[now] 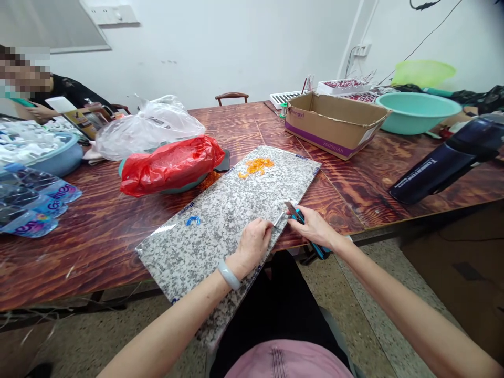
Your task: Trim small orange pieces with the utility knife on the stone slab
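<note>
A speckled grey stone slab (220, 220) lies slantwise on the wooden table, its near end jutting past the edge. My left hand (255, 242) is closed over the slab's near side, pinching one end of a small shiny tube-like piece (279, 219). My right hand (313, 227) grips a blue-and-black utility knife (298, 214), its blade out and close to that piece. Whether blade and piece touch, I cannot tell. A heap of small orange pieces (258, 166) rests on the far part of the slab. Several blue pieces (193, 221) lie toward its left.
Left of the slab stands a bowl covered by a red plastic bag (169, 165), beside a white bag (151, 126). A cardboard box (334, 123), a turquoise basin (417, 111) and a dark flask (441, 160) stand to the right. Another person (74, 89) sits at the far left.
</note>
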Available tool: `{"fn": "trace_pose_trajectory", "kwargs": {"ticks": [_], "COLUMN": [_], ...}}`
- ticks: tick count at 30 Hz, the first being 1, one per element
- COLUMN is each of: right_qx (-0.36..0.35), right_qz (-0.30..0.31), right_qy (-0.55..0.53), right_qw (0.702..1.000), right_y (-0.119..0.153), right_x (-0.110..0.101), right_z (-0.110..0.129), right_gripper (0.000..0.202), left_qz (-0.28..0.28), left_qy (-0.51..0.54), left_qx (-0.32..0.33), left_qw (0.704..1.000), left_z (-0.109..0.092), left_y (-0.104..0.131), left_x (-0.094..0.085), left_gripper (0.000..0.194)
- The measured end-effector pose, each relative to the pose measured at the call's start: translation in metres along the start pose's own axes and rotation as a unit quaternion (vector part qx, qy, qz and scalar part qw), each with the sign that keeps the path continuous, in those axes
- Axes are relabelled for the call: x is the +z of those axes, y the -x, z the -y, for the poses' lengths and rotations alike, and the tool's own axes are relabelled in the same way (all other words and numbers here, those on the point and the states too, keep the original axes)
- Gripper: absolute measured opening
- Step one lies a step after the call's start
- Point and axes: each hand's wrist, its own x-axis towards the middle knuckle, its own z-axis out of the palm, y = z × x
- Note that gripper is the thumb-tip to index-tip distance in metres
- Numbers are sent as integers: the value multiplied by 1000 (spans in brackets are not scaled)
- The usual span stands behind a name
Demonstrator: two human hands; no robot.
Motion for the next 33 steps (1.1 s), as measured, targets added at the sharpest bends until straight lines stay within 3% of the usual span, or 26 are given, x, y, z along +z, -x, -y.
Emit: {"fn": "trace_pose_trajectory", "kwargs": {"ticks": [3,7,12,21,33], "right_qx": [-18,18,45,32,84], "right_qz": [36,107,147,146,153], "right_qy": [87,203,298,371,413], "right_qw": [995,973,942,916,894], "right_y": [7,14,16,19,21], "right_x": [2,8,13,16,23], "right_z": [11,20,24,26,38], "right_gripper": [17,14,18,19,21], "left_qz": [-11,-18,-11,-17,0], "left_qy": [3,5,9,18,22], "left_qx": [4,-1,-6,-8,-22], "left_qw": [1000,1000,1000,1000,1000], "left_z": [3,4,5,5,2], "left_y": [1,2,3,3,1], "left_x": [2,4,4,5,2], "left_gripper": [14,12,11,10,9]}}
